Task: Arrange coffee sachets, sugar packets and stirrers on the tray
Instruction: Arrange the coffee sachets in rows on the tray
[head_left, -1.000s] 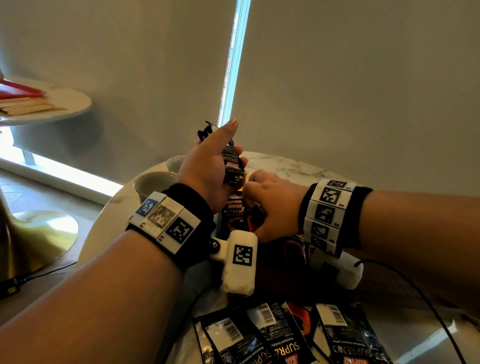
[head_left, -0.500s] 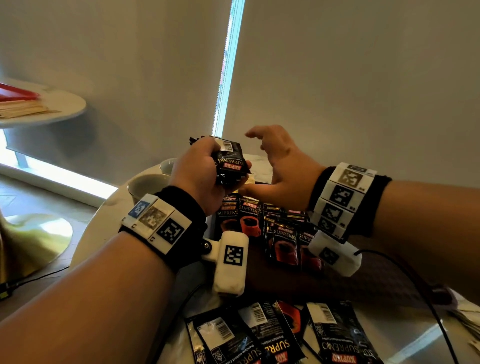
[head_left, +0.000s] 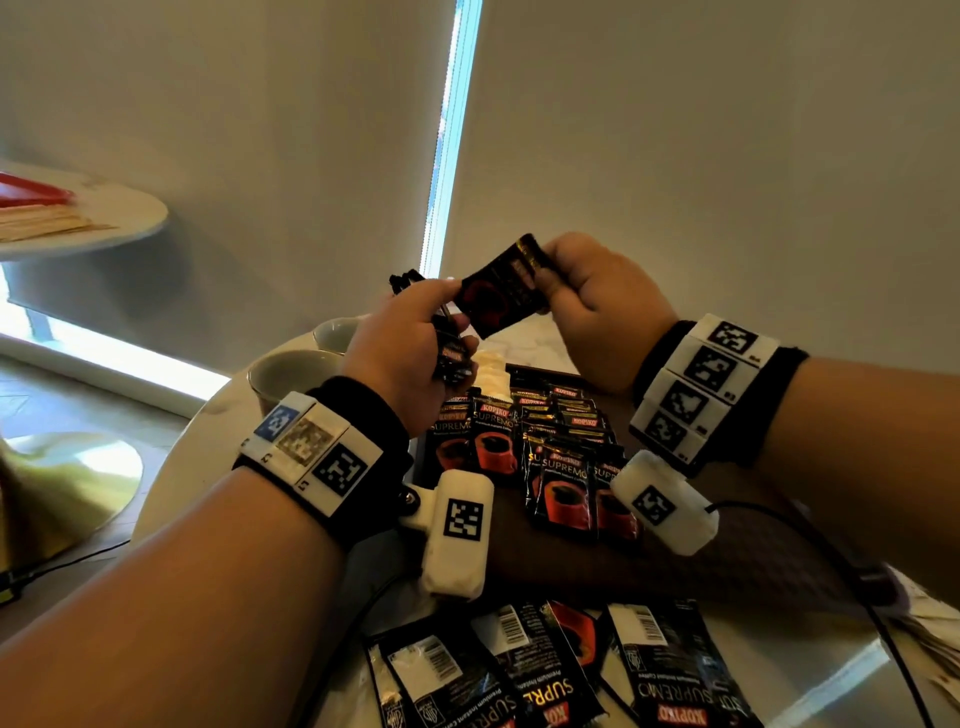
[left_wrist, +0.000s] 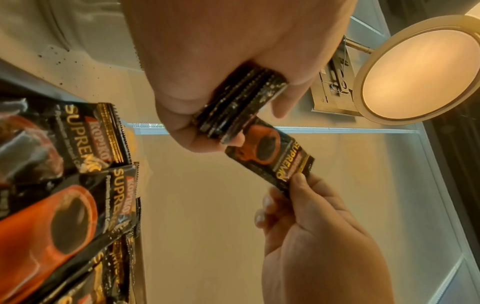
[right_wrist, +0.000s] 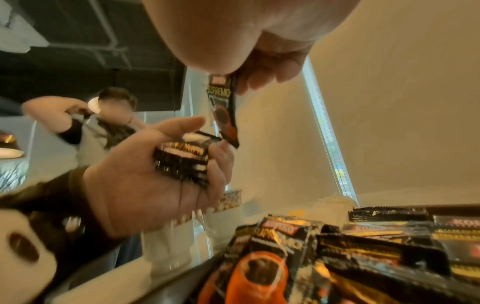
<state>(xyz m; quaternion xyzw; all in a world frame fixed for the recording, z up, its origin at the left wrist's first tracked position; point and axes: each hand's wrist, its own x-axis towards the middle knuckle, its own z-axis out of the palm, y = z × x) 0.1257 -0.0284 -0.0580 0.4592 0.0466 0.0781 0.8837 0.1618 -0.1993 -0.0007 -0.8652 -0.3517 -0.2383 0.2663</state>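
My left hand grips a small stack of black coffee sachets above the dark tray. My right hand pinches one black sachet by its top end, its lower end touching the left hand's stack; the same sachet hangs from the thumb and fingers in the right wrist view. On the tray lie rows of sachets with red cups, overlapping. Pale packets lie at the tray's far edge. Several more sachets lie face down on the table in front of me.
Two pale cups stand on the round marble table, left of the tray. A second round table at far left holds a red thing and wooden sticks. Cables run across the near edge. Another person shows in the right wrist view.
My right hand rose from the tray and took one sachet from the stack in my left hand, drawing it up and to the right. The left hand kept the stack.
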